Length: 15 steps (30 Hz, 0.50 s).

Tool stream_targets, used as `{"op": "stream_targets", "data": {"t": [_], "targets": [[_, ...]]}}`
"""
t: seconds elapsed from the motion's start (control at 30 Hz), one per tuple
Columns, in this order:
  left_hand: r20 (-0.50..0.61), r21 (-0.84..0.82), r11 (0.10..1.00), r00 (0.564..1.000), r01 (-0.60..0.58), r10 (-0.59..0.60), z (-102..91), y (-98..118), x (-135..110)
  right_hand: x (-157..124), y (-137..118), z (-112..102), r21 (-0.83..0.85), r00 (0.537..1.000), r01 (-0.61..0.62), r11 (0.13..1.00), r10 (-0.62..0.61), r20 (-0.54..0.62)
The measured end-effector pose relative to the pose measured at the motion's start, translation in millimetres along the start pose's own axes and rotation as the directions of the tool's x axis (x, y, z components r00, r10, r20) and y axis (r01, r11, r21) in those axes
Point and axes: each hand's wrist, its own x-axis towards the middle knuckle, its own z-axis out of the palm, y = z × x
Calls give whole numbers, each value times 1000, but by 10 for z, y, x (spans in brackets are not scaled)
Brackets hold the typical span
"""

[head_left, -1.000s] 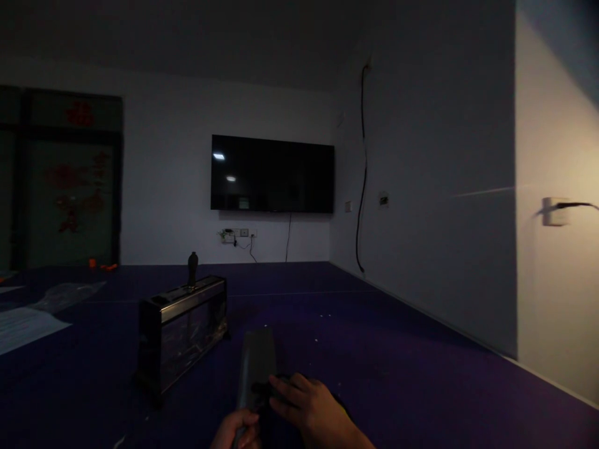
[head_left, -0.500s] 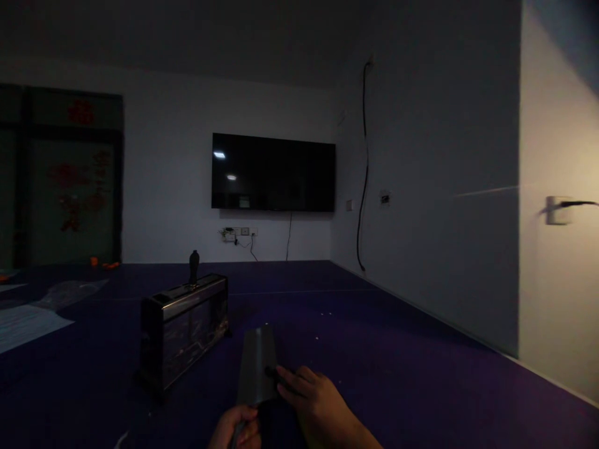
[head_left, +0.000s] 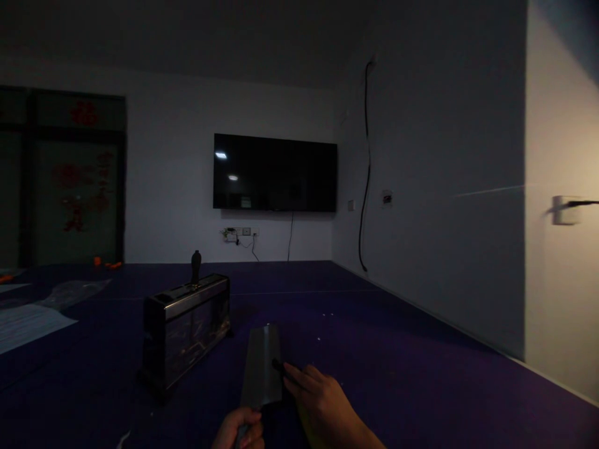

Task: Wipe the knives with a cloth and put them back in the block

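My left hand (head_left: 239, 434) is closed round the handle of a broad grey cleaver (head_left: 262, 369) at the bottom edge of the view; its blade points away from me, flat face up. My right hand (head_left: 322, 408) pinches a small dark object (head_left: 277, 366) and presses it against the blade's right edge. I cannot make out what that object is in the dim light. Both hands hover over a dark purple surface (head_left: 384, 374).
A metal and glass box (head_left: 187, 330) stands to the left of the blade, with a dark handle (head_left: 195, 265) sticking up from its top. White sheets (head_left: 28, 318) lie at far left. A black screen (head_left: 275, 173) hangs on the back wall, and a plugged socket (head_left: 564, 209) is on the right wall.
My right hand has slid the small dark object forward along the blade, away from me. The view has shifted slightly.
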Motion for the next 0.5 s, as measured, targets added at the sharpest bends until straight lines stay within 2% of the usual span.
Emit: {"op": "stream_targets", "data": {"t": [0.17,0.27,0.37,0.5], "targets": [[-54,9,1000,998,20,-20,-44,-4,-8,-20,-33,28,5,997,-12,1000,12,-76],[-99,20,1000,995,-7,9,-60,-21,-16,-29,-66,47,19,995,-35,999,37,-94],[-132,23,999,991,-25,28,-61,-39,-13,-22,-93,43,56,997,-17,998,21,-71],[-144,31,999,989,-15,19,-42,-33,-8,-7,-111,10,97,1000,8,995,-10,17]]}}
